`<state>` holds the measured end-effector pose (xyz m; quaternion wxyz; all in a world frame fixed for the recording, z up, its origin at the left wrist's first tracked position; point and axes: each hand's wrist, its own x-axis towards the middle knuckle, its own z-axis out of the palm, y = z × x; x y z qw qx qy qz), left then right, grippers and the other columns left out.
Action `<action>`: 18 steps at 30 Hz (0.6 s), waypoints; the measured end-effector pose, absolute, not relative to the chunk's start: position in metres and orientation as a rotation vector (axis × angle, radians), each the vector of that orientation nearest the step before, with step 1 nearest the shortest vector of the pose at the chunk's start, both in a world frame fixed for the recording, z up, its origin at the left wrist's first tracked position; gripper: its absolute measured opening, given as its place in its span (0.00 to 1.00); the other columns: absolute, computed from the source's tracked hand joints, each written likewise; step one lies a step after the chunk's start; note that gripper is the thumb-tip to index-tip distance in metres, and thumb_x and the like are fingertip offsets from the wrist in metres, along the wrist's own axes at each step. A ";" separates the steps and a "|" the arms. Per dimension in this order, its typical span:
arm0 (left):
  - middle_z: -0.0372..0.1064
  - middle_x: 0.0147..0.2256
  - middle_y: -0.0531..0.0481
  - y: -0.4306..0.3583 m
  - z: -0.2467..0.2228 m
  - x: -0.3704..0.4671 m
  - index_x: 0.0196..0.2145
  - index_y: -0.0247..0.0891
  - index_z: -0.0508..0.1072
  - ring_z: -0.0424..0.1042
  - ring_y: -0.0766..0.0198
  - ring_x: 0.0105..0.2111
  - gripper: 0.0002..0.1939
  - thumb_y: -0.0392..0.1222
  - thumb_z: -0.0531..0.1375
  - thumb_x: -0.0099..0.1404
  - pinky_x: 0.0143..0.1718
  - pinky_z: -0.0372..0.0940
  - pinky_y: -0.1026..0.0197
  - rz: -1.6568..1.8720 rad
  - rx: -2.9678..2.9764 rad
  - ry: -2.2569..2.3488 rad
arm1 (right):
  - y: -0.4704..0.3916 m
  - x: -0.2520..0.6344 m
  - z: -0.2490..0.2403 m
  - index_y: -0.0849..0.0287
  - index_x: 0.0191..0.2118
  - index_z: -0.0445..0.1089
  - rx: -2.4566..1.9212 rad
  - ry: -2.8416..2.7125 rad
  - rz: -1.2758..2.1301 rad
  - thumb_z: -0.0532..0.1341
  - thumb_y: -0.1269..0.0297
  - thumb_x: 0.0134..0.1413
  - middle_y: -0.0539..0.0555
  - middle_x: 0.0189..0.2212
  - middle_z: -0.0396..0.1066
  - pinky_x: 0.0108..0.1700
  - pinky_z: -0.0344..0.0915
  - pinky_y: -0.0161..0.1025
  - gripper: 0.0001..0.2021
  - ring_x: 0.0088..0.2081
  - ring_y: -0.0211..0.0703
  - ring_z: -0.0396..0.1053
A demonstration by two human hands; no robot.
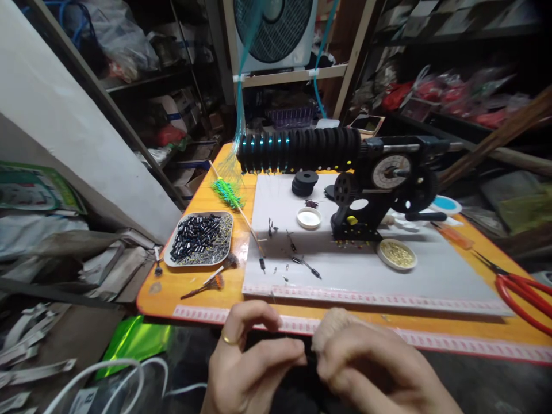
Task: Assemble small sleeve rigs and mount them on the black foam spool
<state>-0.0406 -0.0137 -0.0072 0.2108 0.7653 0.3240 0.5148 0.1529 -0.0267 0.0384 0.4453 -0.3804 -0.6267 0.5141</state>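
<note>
My left hand (254, 356), with a ring on one finger, is half curled at the table's front edge. Its thumb and index fingertip are apart, and nothing clear shows between them. To its right, my right hand (371, 362) has its fingers bent and pressed together. A blurred beige, rough-looking covering or lump (332, 329) shows at its fingertips; what the hand grips is hidden. Beyond the hands, small dark swivel-like fittings (317, 273) with thin wires lie on a white board (366, 279). A tray (233, 230) of small black cylinders and metal bits stands at left.
A black hand-cranked device (388, 184) with a ribbed roller (302, 149) carrying blue-green lines stands at the back. A green bristly stick (226, 192), a dish of golden bits (397, 267), a white lid (309, 224) and red-handled scissors (517, 293) surround the board. A fan (276, 29) stands behind.
</note>
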 end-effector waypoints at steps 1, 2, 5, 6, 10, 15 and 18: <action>0.67 0.41 0.49 -0.013 -0.006 -0.039 0.40 0.38 0.77 0.73 0.68 0.39 0.09 0.29 0.63 0.63 0.42 0.69 0.70 1.404 2.086 0.904 | -0.026 0.151 0.038 0.49 0.36 0.71 -1.012 -1.514 1.281 0.60 0.64 0.62 0.49 0.29 0.70 0.35 0.67 0.31 0.03 0.32 0.37 0.69; 0.70 0.38 0.49 -0.013 -0.004 -0.038 0.40 0.38 0.76 0.75 0.69 0.37 0.09 0.28 0.63 0.63 0.39 0.70 0.71 1.378 2.030 0.895 | -0.026 0.149 0.038 0.49 0.38 0.70 -1.071 -1.467 1.308 0.61 0.65 0.61 0.48 0.30 0.70 0.35 0.67 0.30 0.02 0.32 0.37 0.69; 0.76 0.33 0.52 -0.010 0.003 -0.034 0.38 0.40 0.76 0.77 0.68 0.33 0.10 0.28 0.64 0.62 0.36 0.72 0.70 1.380 1.832 0.851 | -0.024 0.145 0.038 0.51 0.39 0.67 -1.164 -1.344 1.401 0.62 0.65 0.59 0.47 0.31 0.69 0.33 0.66 0.30 0.03 0.32 0.36 0.68; 0.77 0.32 0.53 -0.010 0.005 -0.032 0.37 0.41 0.77 0.77 0.67 0.32 0.10 0.29 0.65 0.61 0.35 0.72 0.69 1.389 1.757 0.853 | -0.023 0.144 0.039 0.52 0.38 0.66 -1.167 -1.330 1.424 0.61 0.65 0.59 0.47 0.30 0.68 0.33 0.65 0.30 0.03 0.31 0.36 0.67; 0.79 0.30 0.57 -0.011 0.008 -0.028 0.37 0.46 0.78 0.78 0.67 0.29 0.12 0.33 0.69 0.57 0.33 0.73 0.69 1.373 1.464 0.884 | -0.018 0.143 0.047 0.55 0.35 0.64 -1.178 -1.343 1.476 0.61 0.63 0.58 0.47 0.28 0.66 0.30 0.62 0.30 0.04 0.29 0.34 0.64; 0.80 0.30 0.58 -0.011 0.009 -0.030 0.37 0.47 0.78 0.79 0.67 0.29 0.14 0.33 0.71 0.54 0.32 0.73 0.69 1.375 1.392 0.866 | -0.014 0.144 0.053 0.56 0.34 0.63 -1.207 -1.400 1.488 0.61 0.63 0.57 0.46 0.26 0.64 0.29 0.60 0.31 0.05 0.27 0.34 0.63; 0.80 0.31 0.57 -0.008 0.011 -0.036 0.39 0.47 0.76 0.79 0.66 0.29 0.15 0.32 0.70 0.56 0.32 0.74 0.68 1.300 1.530 0.853 | -0.012 0.144 0.053 0.56 0.33 0.62 -1.205 -1.402 1.533 0.62 0.63 0.57 0.46 0.26 0.65 0.28 0.60 0.31 0.07 0.27 0.33 0.62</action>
